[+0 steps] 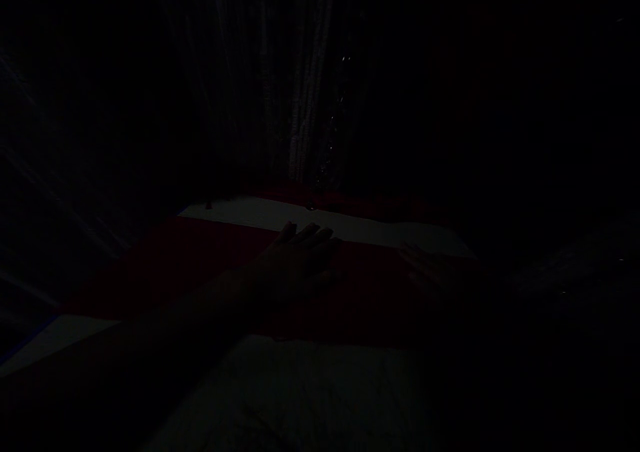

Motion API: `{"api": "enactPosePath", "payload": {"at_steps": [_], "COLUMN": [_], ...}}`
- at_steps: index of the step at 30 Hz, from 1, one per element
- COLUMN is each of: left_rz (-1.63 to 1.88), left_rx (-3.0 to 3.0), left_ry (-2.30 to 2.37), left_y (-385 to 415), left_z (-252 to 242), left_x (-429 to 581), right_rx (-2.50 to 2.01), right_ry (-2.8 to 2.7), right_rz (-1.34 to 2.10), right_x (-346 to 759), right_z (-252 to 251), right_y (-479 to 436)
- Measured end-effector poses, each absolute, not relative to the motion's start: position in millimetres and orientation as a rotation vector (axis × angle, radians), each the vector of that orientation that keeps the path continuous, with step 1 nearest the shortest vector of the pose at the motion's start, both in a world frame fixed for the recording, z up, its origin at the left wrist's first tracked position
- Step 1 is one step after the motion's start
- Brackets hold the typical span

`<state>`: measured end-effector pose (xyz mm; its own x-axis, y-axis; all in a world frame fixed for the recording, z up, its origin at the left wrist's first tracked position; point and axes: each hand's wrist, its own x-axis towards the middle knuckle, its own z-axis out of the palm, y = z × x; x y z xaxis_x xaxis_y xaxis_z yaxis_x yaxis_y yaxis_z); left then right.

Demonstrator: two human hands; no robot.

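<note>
The picture is very dark. A flat red sheet (210, 259), perhaps cloth, lies across a pale tabletop (320, 385). My left hand (300, 265) rests palm down on the red sheet, fingers stretched out and slightly apart, the tips reaching its far edge. To the right, my right hand (430, 269) shows only faintly, with its fingers stretched out flat over the sheet near the same edge. Neither hand shows anything held. The right wrist and forearm are lost in shadow.
Beyond the sheet runs a pale strip of tabletop with a small dark object (209, 205) at its left and another small dark thing (311, 206) at its far edge. Dark red material (360, 204) lies behind. Faint streaked, hanging folds (303, 105) rise at the back.
</note>
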<state>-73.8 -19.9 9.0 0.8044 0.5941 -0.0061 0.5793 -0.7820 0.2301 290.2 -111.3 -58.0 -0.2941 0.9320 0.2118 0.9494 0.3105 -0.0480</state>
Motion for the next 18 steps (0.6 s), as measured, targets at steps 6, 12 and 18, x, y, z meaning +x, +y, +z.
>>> {"api": "enactPosePath", "payload": {"at_steps": [6,12,18], "left_rz": [0.092,0.104,0.115], "left_rx": [2.767,2.791,2.792], "left_ry": [0.946,0.929,0.911], "left_y": [-20.4,-18.5,-15.5], "left_z": [8.5,5.1,2.1], "left_x": [-72.7,-72.7,-75.3], "right_rx": [-1.740,-1.802,-1.822], "right_ry": [-2.378,-2.296,-2.303], "right_rz": [-0.165,-0.237,-0.211], "right_x": [301.4,287.5,282.8], "right_z": [-63.6,-65.6,-64.6], "right_y": [-112.1,-105.6,-105.2]}}
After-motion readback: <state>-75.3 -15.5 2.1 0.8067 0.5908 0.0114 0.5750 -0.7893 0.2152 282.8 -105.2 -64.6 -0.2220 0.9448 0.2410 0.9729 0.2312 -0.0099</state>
